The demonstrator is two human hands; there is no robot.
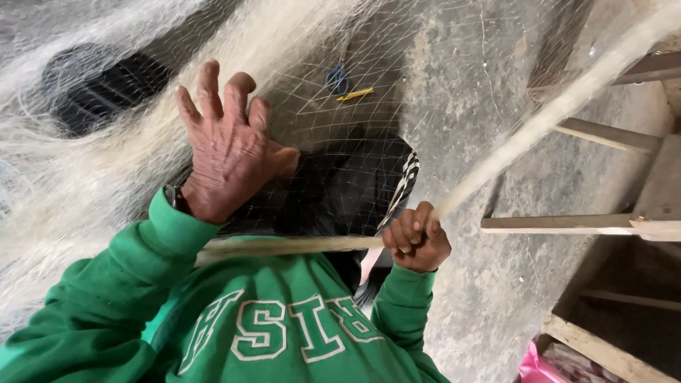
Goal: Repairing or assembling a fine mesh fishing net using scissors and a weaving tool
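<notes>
A fine white fishing net [92,163] hangs in front of me, bunched thick on the left and spread thin across the middle. My left hand [227,149] is raised with fingers apart, pressed flat against the mesh. My right hand [417,245] is closed around the net's gathered edge rope [539,124], a pale cord that runs from my chest up to the upper right. Both arms wear green sleeves, and a watch sits at the left wrist.
Below lies a grey concrete floor [454,106] with a blue loop and a yellow stick [353,93] on it. Wooden rails of a frame [567,224] stand at the right. A pink bag [533,367] shows at the bottom right.
</notes>
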